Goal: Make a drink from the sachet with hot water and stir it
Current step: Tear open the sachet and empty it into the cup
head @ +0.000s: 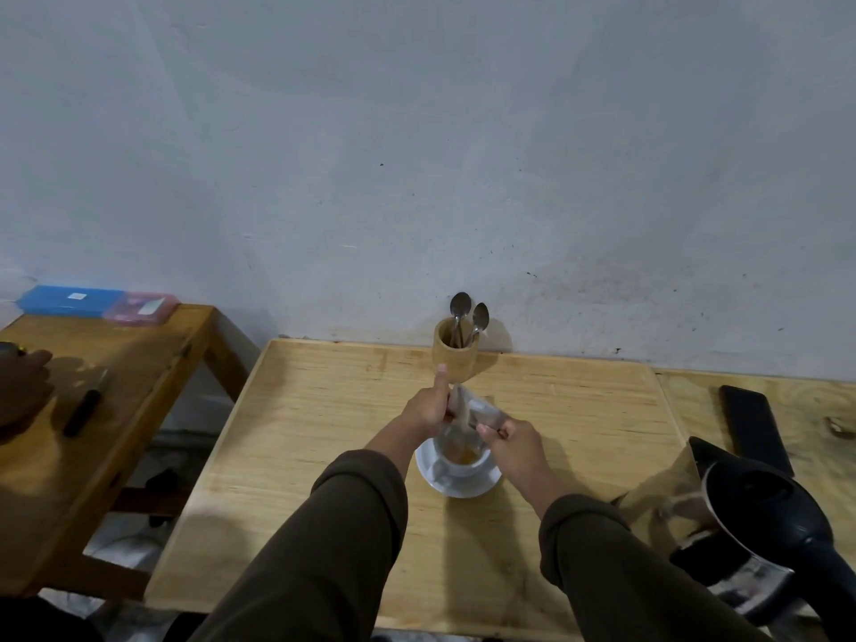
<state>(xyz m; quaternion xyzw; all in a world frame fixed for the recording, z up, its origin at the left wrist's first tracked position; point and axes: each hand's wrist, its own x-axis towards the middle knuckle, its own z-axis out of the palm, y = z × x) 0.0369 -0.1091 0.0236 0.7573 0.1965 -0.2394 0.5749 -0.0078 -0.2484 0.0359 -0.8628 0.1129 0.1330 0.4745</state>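
Observation:
A white cup (463, 461) stands on a white saucer (458, 484) in the middle of the wooden table (324, 433), with brownish liquid inside. Both hands hold a pale sachet (477, 412) tilted just above the cup. My left hand (428, 405) pinches its upper left end, thumb pointing up. My right hand (507, 440) grips its lower right end. A thin stream of powder seems to fall from the sachet into the cup. A wooden holder (454, 349) with two metal spoons (468, 317) stands behind, against the wall.
A dark electric kettle (759, 516) sits at the table's right edge, with a black phone (752, 428) behind it. On a second wooden table (116, 386) at the left lie blue and pink boxes (99, 303), a black pen (85, 405) and another person's hand (23, 386).

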